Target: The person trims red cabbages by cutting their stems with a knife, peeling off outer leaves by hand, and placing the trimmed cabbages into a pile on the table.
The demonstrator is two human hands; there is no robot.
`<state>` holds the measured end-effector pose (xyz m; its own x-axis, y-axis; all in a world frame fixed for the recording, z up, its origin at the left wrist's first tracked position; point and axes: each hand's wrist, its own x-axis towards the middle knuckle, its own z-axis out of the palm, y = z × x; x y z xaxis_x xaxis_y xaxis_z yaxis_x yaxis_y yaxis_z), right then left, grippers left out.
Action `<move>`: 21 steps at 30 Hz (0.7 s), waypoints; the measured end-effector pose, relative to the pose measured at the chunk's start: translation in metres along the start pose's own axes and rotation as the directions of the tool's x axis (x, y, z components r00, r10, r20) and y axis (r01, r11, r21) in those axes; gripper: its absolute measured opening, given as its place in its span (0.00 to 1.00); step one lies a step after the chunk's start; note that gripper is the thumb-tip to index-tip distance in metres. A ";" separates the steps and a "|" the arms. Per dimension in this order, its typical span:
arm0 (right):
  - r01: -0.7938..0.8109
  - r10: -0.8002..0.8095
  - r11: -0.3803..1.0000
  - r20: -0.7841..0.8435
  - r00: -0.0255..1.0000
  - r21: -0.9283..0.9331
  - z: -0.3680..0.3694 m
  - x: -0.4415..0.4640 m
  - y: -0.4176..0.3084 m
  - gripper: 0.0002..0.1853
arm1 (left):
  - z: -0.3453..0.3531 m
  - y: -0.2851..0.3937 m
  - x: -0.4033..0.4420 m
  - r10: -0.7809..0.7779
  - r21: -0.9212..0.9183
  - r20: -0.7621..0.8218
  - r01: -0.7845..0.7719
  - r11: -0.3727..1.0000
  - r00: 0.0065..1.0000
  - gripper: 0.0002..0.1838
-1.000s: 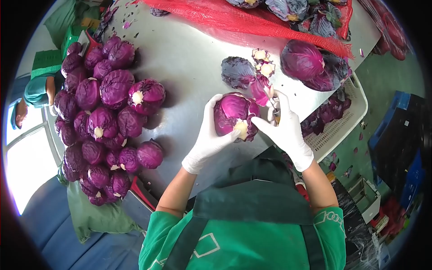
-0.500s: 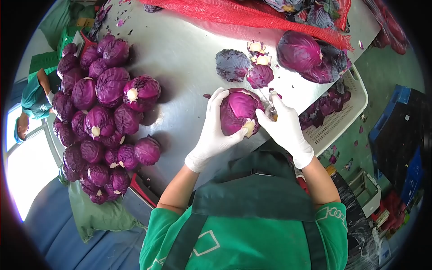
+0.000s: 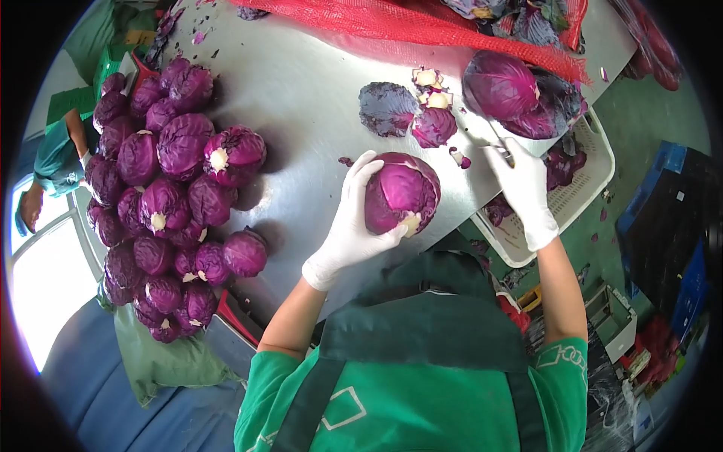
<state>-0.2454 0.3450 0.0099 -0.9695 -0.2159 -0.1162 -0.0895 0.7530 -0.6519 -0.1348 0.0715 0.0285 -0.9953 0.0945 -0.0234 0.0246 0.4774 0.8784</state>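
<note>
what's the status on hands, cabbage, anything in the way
Left hand gripping cabbage; right hand apart from it, holding knife. Loose leaf and stem scraps on table beyond cabbage, nothing seen blocking either hand.

On my remote feed I see plain white on the gloved left hand (image 3: pixel 352 224) and right hand (image 3: pixel 523 188), magenta-purple on the cabbage (image 3: pixel 403 192), cream on its stem (image 3: pixel 411 224). The table (image 3: pixel 301 98) shows me silver-grey, the netting (image 3: pixel 392 18) red, the shirt (image 3: pixel 422 410) green with white outlined shapes.
</note>
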 end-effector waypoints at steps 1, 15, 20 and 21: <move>0.056 -0.076 0.978 0.095 0.993 0.202 -0.002 -0.002 -0.021 0.23 | -0.003 0.006 0.002 0.014 0.056 0.018 -0.015 0.998 1.000 0.48; 0.290 -0.404 0.882 0.281 0.871 0.370 0.030 -0.009 -0.053 0.17 | 0.004 0.008 -0.004 -0.328 -0.219 -0.049 0.310 0.925 0.943 0.50; 0.453 -0.455 0.890 0.189 0.870 0.056 0.029 -0.025 -0.060 0.10 | 0.007 0.008 -0.004 -0.239 -0.025 -0.074 0.238 0.971 0.968 0.48; 0.443 -0.444 0.895 0.184 0.877 0.048 0.029 -0.027 -0.060 0.10 | 0.010 0.008 -0.005 -0.246 -0.050 -0.080 0.242 0.969 0.966 0.50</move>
<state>-0.2070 0.2876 0.0306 -0.7685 -0.6379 0.0498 -0.4989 0.5487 -0.6708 -0.1287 0.0833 0.0314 -0.9751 -0.0961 -0.1999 -0.2218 0.4415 0.8694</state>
